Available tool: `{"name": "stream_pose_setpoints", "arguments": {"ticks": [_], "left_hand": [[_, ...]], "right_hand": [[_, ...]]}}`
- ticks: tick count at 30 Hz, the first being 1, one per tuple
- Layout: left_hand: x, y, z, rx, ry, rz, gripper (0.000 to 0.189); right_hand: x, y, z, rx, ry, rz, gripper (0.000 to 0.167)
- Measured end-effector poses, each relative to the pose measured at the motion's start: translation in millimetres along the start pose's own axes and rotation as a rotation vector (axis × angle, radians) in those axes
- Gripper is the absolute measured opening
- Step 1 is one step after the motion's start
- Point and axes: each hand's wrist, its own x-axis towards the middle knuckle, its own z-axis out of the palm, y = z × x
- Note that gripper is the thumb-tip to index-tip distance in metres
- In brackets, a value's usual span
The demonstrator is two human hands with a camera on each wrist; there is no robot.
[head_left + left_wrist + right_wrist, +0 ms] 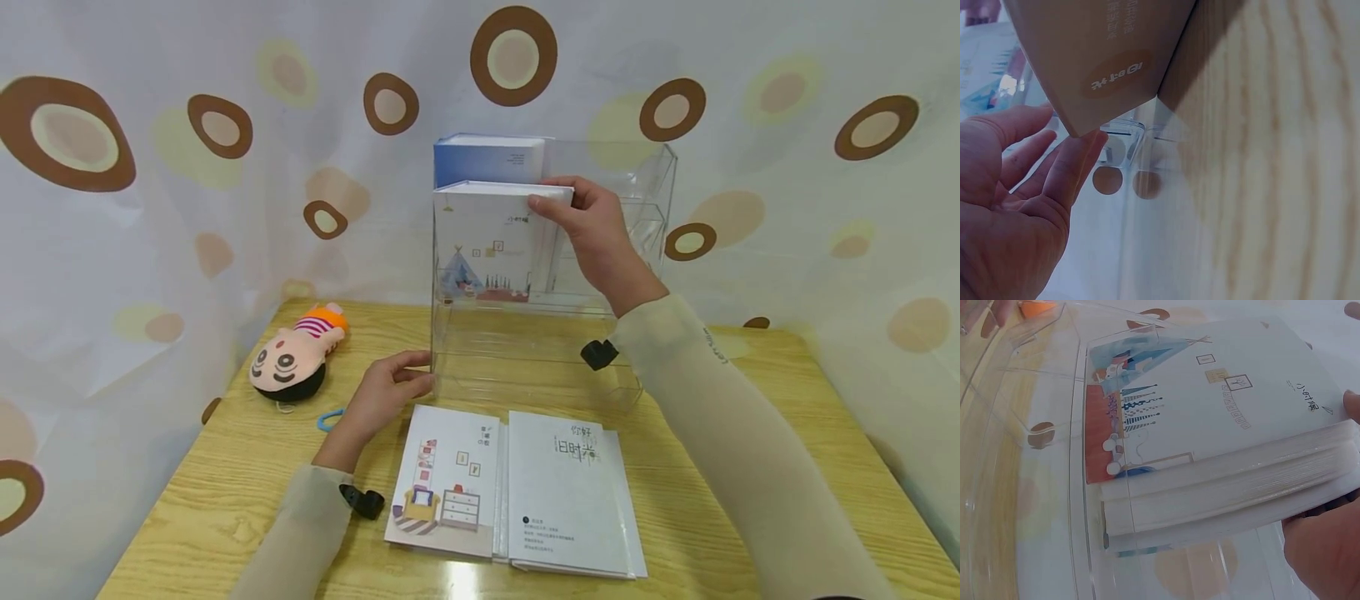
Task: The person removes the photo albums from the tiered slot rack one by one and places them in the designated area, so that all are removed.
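My right hand (592, 221) grips a thick white book (487, 225) by its upper right corner, thumb on the front cover and fingers behind. Its cover shows a blue tent and small picture frames, and it stands upright in the clear acrylic rack (433, 325). In the right wrist view its page edges (1241, 487) face the camera. At the rack's lower left side, my left hand (382, 392) touches the wall with extended fingertips. A brown panel with pale lettering (1104, 62) overlaps those fingertips in the left wrist view.
Behind the held book stands a blue-and-white book (487, 162). Two white books, one with a yellow armchair (442, 483) and one with a plain printed cover (566, 500), lie before the rack. A plush doll (296, 354) and a blue ring-shaped item (327, 419) lie left.
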Motion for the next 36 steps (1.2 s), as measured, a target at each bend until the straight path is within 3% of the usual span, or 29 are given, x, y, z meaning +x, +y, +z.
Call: {"name": "stream_pose_setpoints", "arguments": {"ticks": [6, 14, 36], "left_hand": [[-0.6, 0.0, 0.7, 0.003, 0.004, -0.002, 0.051], [-1.5, 1.6, 0.2, 0.000, -0.002, 0.006, 0.051], [1.7, -0.8, 0.4, -0.021, -0.011, 0.023, 0.052]], "right_hand": [[2.4, 1, 4, 0.073, -0.001, 0.005, 0.036], [2.3, 2, 10, 0.117, 0.017, 0.008, 0.021], [1.2, 2, 10, 0.116, 0.050, -0.019, 0.016]]}}
